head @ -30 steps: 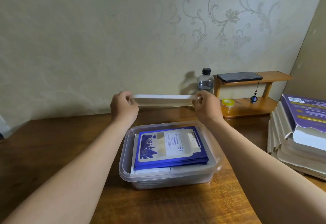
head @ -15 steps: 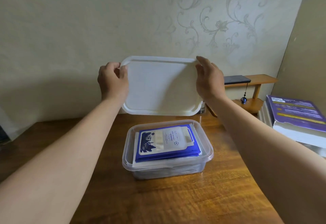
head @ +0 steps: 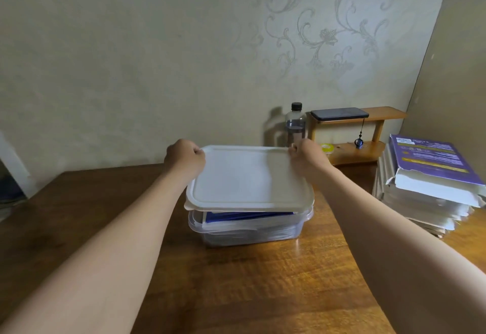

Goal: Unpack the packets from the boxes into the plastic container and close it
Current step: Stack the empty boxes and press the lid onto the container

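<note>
- So, biggest thing first: the wooden table [head: 236,281] fills the lower half of our view, pushed up against a patterned wall.
- Off to our right there's a stack of boxes [head: 426,191], white sides with a purple top, the top one torn open at its near edge.
- Dead centre on the table sits the clear plastic container [head: 247,231], and we can see the blue packets [head: 236,216] inside it through the gap at the front.
- The white lid [head: 247,178] is lying over the container, roughly lined up. Its near edge rides a bit above the rim on the left, so it doesn't look snapped down there.
- Our left hand [head: 185,158] is curled closed, pinching the lid's far left corner.
- Our right hand [head: 307,156] is doing the same at the far right corner, fingers closed on the edge.
- Behind our right hand there's a small wooden shelf [head: 368,134] with a dark phone [head: 339,113] lying flat on top.
- Just left of that stands a clear bottle [head: 295,123] with a black cap.
- Smallest: a yellowish tape roll [head: 327,147] on the shelf's lower level.
</note>
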`<state>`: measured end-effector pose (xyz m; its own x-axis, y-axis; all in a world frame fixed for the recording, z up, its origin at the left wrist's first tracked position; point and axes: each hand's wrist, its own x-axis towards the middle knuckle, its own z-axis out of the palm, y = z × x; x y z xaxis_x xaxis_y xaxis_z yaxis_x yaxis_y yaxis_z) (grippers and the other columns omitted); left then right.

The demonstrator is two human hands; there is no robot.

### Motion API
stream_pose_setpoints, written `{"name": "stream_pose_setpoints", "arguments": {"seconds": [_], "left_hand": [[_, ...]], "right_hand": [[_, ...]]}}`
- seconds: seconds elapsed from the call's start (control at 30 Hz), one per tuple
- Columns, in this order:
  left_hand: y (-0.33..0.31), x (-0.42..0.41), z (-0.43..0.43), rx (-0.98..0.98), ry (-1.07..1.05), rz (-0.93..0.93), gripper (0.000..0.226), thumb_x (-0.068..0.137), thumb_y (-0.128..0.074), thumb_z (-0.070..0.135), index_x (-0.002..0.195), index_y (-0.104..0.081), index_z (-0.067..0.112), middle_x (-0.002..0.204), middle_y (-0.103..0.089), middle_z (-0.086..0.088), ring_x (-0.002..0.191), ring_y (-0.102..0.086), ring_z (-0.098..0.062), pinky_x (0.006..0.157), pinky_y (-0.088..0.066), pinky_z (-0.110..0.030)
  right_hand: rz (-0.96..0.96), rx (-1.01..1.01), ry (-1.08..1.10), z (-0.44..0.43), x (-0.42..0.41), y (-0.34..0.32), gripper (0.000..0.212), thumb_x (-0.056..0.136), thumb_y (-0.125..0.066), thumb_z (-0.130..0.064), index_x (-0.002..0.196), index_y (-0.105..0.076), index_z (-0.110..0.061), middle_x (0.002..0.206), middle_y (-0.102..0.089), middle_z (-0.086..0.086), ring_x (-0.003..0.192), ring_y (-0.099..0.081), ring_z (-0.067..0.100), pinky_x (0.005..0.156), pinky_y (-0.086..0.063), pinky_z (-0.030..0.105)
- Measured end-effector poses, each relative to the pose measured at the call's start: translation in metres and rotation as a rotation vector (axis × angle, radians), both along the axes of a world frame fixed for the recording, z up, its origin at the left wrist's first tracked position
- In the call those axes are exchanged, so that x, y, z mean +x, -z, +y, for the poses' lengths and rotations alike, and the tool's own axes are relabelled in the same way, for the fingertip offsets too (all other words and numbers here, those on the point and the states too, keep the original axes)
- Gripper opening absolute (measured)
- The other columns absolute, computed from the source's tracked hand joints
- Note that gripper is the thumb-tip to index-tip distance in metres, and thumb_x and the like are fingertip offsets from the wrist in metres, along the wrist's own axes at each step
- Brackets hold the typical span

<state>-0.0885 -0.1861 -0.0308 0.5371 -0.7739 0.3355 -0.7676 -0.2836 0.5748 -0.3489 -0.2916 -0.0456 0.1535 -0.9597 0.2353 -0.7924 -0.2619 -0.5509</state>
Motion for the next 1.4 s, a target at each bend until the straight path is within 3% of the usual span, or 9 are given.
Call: {"name": "stream_pose_setpoints", "arguments": {"seconds": [0.13, 0.27, 0.43, 0.57, 0.7, 1.23, 1.33, 1.4], "left_hand": [[0.017, -0.001, -0.003, 0.13, -0.014, 0.004, 0.032, 0.088, -0.05, 0.007, 0.057, -0.045, 0.012, 0.074, -0.065, -0.009, 0.058, -0.051, -0.025, 0.052, -0.038, -0.027], [0.026, -0.003, -0.004, 0.23, -0.01, 0.003, 0.026, 0.08, -0.047, 0.002, 0.059, -0.037, 0.014, 0.058, -0.039, -0.003, 0.053, -0.035, -0.023, 0.054, -0.034, -0.026], [0.029, -0.007, 0.0, 0.305, -0.011, 0.018, 0.02, 0.073, -0.043, 0.003, 0.061, -0.032, 0.015, 0.06, -0.032, -0.002, 0.052, -0.029, -0.021, 0.049, -0.022, -0.025], [0.028, -0.008, -0.003, 0.312, -0.054, 0.046, 0.014, 0.076, -0.046, 0.004, 0.066, -0.037, 0.001, 0.064, -0.039, -0.02, 0.055, -0.049, -0.028, 0.048, -0.021, -0.025], [0.026, -0.008, -0.005, 0.315, -0.061, 0.025, 0.028, 0.082, -0.048, 0.005, 0.064, -0.029, 0.015, 0.065, -0.033, -0.002, 0.054, -0.03, -0.02, 0.048, -0.021, -0.027], [0.032, -0.002, -0.005, 0.356, -0.047, 0.103, 0.03, 0.083, -0.048, 0.007, 0.065, -0.026, 0.017, 0.062, -0.027, -0.001, 0.053, -0.025, -0.02, 0.052, -0.019, -0.027], [0.03, -0.004, -0.003, 0.38, -0.058, 0.103, 0.028, 0.086, -0.047, 0.006, 0.067, -0.029, 0.016, 0.065, -0.032, -0.002, 0.054, -0.028, -0.019, 0.052, -0.021, -0.027], [0.026, -0.013, -0.003, 0.425, -0.04, 0.008, 0.02, 0.091, -0.047, 0.008, 0.073, -0.041, 0.011, 0.082, -0.052, -0.008, 0.062, -0.042, -0.022, 0.055, -0.031, -0.027]], "right_hand": [[0.081, 0.063, 0.015, 0.0, -0.001, 0.02, 0.027, 0.099, -0.047, -0.031, 0.102, -0.064, -0.01, 0.097, -0.063, 0.012, 0.085, -0.059, 0.03, 0.071, -0.047, 0.034], [0.107, 0.082, -0.007, -0.001, -0.003, 0.026, 0.026, 0.1, -0.047, -0.033, 0.102, -0.064, -0.013, 0.093, -0.063, 0.007, 0.083, -0.06, 0.025, 0.076, -0.053, 0.038], [0.086, 0.098, -0.024, -0.005, -0.001, 0.028, 0.024, 0.1, -0.048, -0.034, 0.099, -0.064, -0.015, 0.092, -0.065, 0.007, 0.083, -0.061, 0.025, 0.082, -0.055, 0.043], [0.086, 0.094, -0.026, -0.006, 0.0, 0.027, 0.024, 0.1, -0.049, -0.034, 0.099, -0.064, -0.016, 0.093, -0.065, 0.007, 0.083, -0.061, 0.025, 0.081, -0.055, 0.042], [0.081, 0.104, -0.032, -0.007, 0.002, 0.027, 0.025, 0.099, -0.049, -0.036, 0.1, -0.064, -0.016, 0.092, -0.064, 0.006, 0.084, -0.06, 0.024, 0.081, -0.054, 0.041], [0.152, 0.112, -0.039, -0.001, 0.004, 0.032, 0.023, 0.097, -0.05, -0.037, 0.099, -0.067, -0.021, 0.09, -0.066, 0.002, 0.082, -0.062, 0.022, 0.08, -0.057, 0.044], [0.204, 0.136, -0.045, -0.002, 0.007, 0.028, 0.021, 0.096, -0.051, -0.034, 0.101, -0.067, -0.021, 0.09, -0.065, 0.002, 0.081, -0.063, 0.022, 0.08, -0.057, 0.043], [0.311, 0.157, -0.041, 0.001, 0.008, 0.02, 0.015, 0.092, -0.056, -0.027, 0.101, -0.066, -0.019, 0.088, -0.064, 0.003, 0.08, -0.063, 0.022, 0.079, -0.057, 0.042]]}}
